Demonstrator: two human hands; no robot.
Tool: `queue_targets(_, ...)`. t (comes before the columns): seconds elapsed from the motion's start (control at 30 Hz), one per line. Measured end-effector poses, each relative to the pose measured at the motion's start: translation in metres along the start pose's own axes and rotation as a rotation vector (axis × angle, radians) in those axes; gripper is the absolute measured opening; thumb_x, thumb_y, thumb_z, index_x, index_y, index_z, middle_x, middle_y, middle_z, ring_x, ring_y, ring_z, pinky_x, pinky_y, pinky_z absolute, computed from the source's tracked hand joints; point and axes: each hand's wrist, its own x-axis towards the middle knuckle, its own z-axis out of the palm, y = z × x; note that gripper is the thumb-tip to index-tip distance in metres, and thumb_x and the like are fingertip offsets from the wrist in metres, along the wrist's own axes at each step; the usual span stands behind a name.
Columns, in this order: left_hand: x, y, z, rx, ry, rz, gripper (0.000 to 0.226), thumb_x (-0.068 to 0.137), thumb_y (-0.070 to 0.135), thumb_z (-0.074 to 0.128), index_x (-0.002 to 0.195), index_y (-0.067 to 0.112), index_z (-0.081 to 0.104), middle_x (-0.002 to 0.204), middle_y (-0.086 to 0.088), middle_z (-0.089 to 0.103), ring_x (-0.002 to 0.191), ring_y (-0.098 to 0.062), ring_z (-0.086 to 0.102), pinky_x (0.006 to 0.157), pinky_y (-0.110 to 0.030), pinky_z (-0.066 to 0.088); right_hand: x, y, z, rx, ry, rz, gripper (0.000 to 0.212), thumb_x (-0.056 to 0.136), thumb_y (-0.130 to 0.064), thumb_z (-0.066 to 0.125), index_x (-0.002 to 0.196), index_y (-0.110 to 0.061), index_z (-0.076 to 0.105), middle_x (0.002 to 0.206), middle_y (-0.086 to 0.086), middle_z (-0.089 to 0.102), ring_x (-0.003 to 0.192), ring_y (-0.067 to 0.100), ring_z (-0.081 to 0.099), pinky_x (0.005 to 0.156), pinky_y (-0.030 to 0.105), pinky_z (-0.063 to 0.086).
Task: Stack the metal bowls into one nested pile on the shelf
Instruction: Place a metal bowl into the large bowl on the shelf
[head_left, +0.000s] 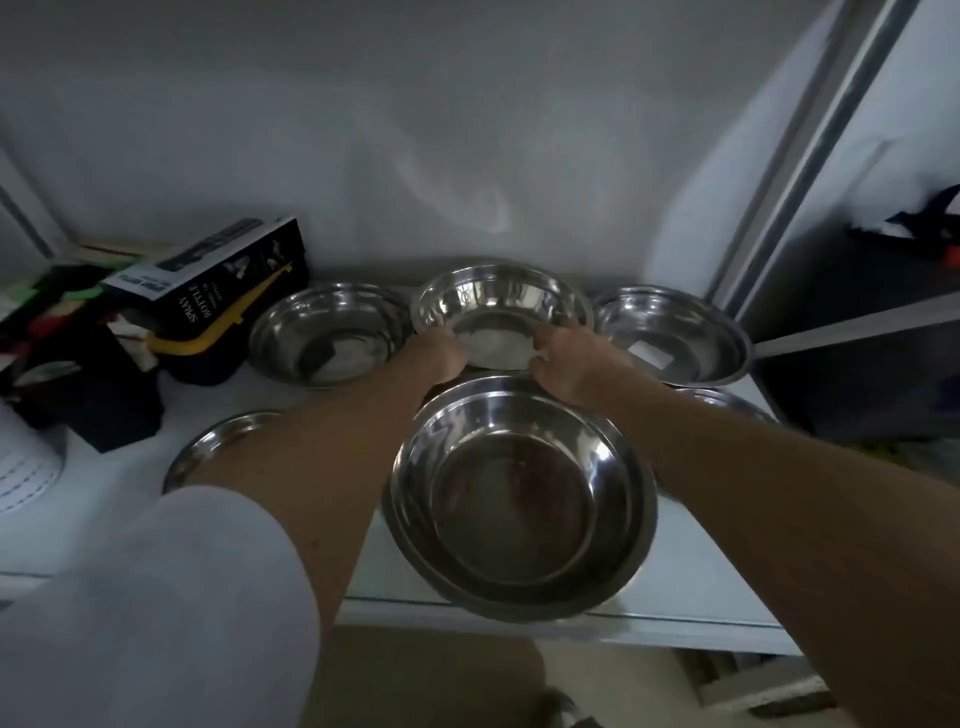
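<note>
Several shiny metal bowls stand on a white shelf (104, 514). My left hand (434, 356) and my right hand (563, 366) grip the near rim of the back middle bowl (501, 306), one at each side; the bowl tilts toward me. In front of it, at the shelf's edge, sits a nested pile of bowls (519, 499). A single bowl (327, 335) stands back left and another (675, 332) back right. My left forearm partly hides a bowl (218, 447) at the front left, and my right forearm hides most of a bowl (727, 402) at the right.
A dark spray-bottle box (218, 275) leans on a dark container with a yellow rim (208, 343) at the left, beside other dark boxes (78, 374). A white round object (26, 467) lies far left. A metal upright (810, 156) bounds the shelf at the right.
</note>
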Motion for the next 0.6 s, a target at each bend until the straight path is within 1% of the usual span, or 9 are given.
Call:
queue_targets(0.07, 0.004, -0.001, 0.003, -0.024, 0.01, -0.027, 0.049, 0.099, 0.024, 0.037, 0.141, 0.001, 0.044, 0.139, -0.02, 0.054, 0.122, -0.034, 0.054, 0.101, -0.038, 0.043, 0.006, -0.001, 0.001, -0.026, 0.002, 0.003, 0.039, 0.094, -0.032, 0.045, 0.128, -0.017, 0.054, 0.131, 0.011, 0.056, 0.114, 0.034, 0.058, 0.087, 0.039, 0.046)
queue_targets(0.17, 0.01, 0.003, 0.006, -0.195, 0.051, -0.092, 0.045, 0.095, 0.022, 0.049, 0.134, 0.001, 0.051, 0.124, -0.02, 0.063, 0.11, -0.034, 0.062, 0.092, -0.041, 0.052, 0.013, -0.003, 0.004, -0.046, -0.006, 0.005, 0.04, 0.094, -0.032, 0.045, 0.129, -0.016, 0.054, 0.134, 0.011, 0.053, 0.116, 0.034, 0.057, 0.089, 0.041, 0.046)
queue_targets(0.2, 0.01, 0.005, 0.006, -0.314, 0.07, -0.129, 0.044, 0.094, 0.018, 0.051, 0.134, 0.001, 0.051, 0.125, -0.02, 0.062, 0.11, -0.034, 0.063, 0.087, -0.041, 0.055, 0.015, -0.004, 0.005, -0.047, -0.012, 0.004, 0.04, 0.094, -0.033, 0.045, 0.13, -0.016, 0.053, 0.135, 0.011, 0.053, 0.117, 0.034, 0.057, 0.09, 0.042, 0.047)
queue_targets(0.27, 0.017, 0.008, 0.007, -0.667, 0.067, -0.215, 0.043, 0.094, 0.004, 0.053, 0.137, 0.002, 0.048, 0.132, -0.021, 0.057, 0.113, -0.037, 0.062, 0.069, -0.039, 0.059, 0.02, -0.003, 0.007, -0.046, -0.005, 0.012, 0.041, 0.094, -0.034, 0.044, 0.131, -0.016, 0.052, 0.135, 0.011, 0.052, 0.117, 0.034, 0.056, 0.092, 0.044, 0.048)
queue_targets(0.3, 0.02, 0.01, 0.006, -0.867, 0.052, -0.262, 0.043, 0.095, -0.003, 0.05, 0.137, 0.002, 0.048, 0.135, -0.023, 0.054, 0.116, -0.04, 0.06, 0.066, -0.038, 0.058, 0.021, -0.002, 0.008, -0.047, -0.005, 0.022, 0.042, 0.094, -0.034, 0.044, 0.132, -0.017, 0.051, 0.136, 0.011, 0.051, 0.117, 0.034, 0.056, 0.093, 0.045, 0.048)
queue_targets(0.37, 0.019, 0.013, 0.001, -1.098, 0.054, -0.319, 0.039, 0.095, -0.008, 0.046, 0.134, 0.0, 0.05, 0.134, -0.024, 0.054, 0.117, -0.043, 0.059, 0.071, -0.042, 0.057, 0.022, -0.001, 0.008, -0.044, 0.002, 0.038, 0.045, 0.095, -0.036, 0.041, 0.136, -0.019, 0.048, 0.14, 0.011, 0.046, 0.118, 0.035, 0.056, 0.093, 0.047, 0.049)
queue_targets(0.43, 0.015, 0.018, -0.007, -1.121, 0.112, -0.315, 0.038, 0.093, -0.009, 0.049, 0.13, 0.0, 0.053, 0.13, -0.024, 0.057, 0.11, -0.045, 0.062, 0.074, -0.044, 0.059, 0.02, 0.0, 0.007, -0.013, 0.052, 0.049, 0.046, 0.097, -0.039, 0.038, 0.138, -0.019, 0.045, 0.142, 0.011, 0.042, 0.116, 0.036, 0.057, 0.09, 0.047, 0.05)
queue_targets(0.53, 0.003, 0.021, -0.023, -1.035, 0.173, -0.222, 0.04, 0.09, -0.006, 0.052, 0.128, 0.004, 0.054, 0.125, -0.022, 0.062, 0.097, -0.043, 0.069, 0.067, -0.041, 0.061, 0.01, -0.005, -0.004, 0.013, 0.224, 0.065, 0.044, 0.097, -0.039, 0.034, 0.133, -0.017, 0.048, 0.138, 0.01, 0.044, 0.113, 0.036, 0.056, 0.081, 0.042, 0.047)
queue_targets(0.6, -0.012, 0.022, -0.034, -1.013, 0.167, -0.186, 0.036, 0.091, -0.004, 0.051, 0.126, 0.0, 0.055, 0.119, -0.023, 0.065, 0.094, -0.038, 0.071, 0.067, -0.039, 0.059, -0.001, -0.011, -0.016, -0.054, 0.347, 0.066, 0.044, 0.096, -0.038, 0.035, 0.131, -0.015, 0.05, 0.136, 0.012, 0.047, 0.118, 0.036, 0.05, 0.084, 0.044, 0.046)
